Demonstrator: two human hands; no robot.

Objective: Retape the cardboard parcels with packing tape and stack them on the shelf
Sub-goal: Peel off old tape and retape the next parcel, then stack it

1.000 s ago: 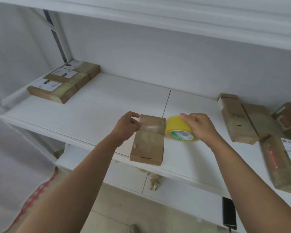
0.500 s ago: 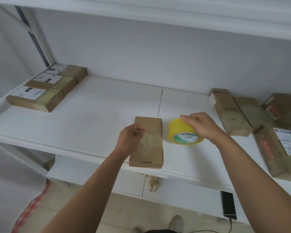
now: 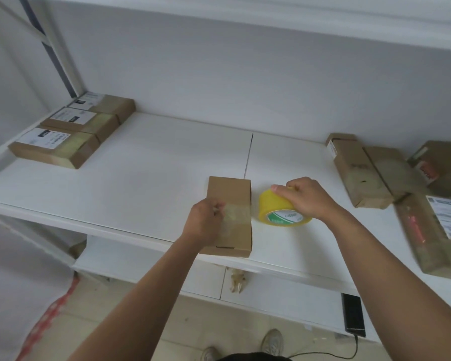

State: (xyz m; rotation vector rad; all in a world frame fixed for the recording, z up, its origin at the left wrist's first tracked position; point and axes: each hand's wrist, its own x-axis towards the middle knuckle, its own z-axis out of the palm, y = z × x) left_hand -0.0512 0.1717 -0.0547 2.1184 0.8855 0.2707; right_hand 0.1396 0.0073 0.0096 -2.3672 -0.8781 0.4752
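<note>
While tape goes across the small box (image 3: pixel 229 214), only part of the job looks done. Box lying flat near the front edge of the white shelf (image 3: pixel 141 178), about in the middle. Left hand (image 3: pixel 206 220) pinching the loose end of the clear tape (image 3: pixel 236 213) and holding it down on the left side of the box top. Right hand (image 3: pixel 310 198) curled around the yellow tape roll (image 3: pixel 281 208), just to the right of the box, with the strip stretched between roll and box. Strip not cut yet, by the look of it.

Three boxes (image 3: pixel 71 131) with white labels lined up side by side at the far left of the shelf, shiny with tape, so likely finished. More brown boxes (image 3: pixel 370 173) lying loose on the right, some with old wrinkled tape, likely waiting their turn. Still to do, it seems: cut this strip, press it flat, move the box over, then start on the rest.

White wall behind, another white shelf above, one more below. Pale tiled floor down there, a shoe (image 3: pixel 271 341), a black box with a cord (image 3: pixel 353 317), and something red at the lower left.
</note>
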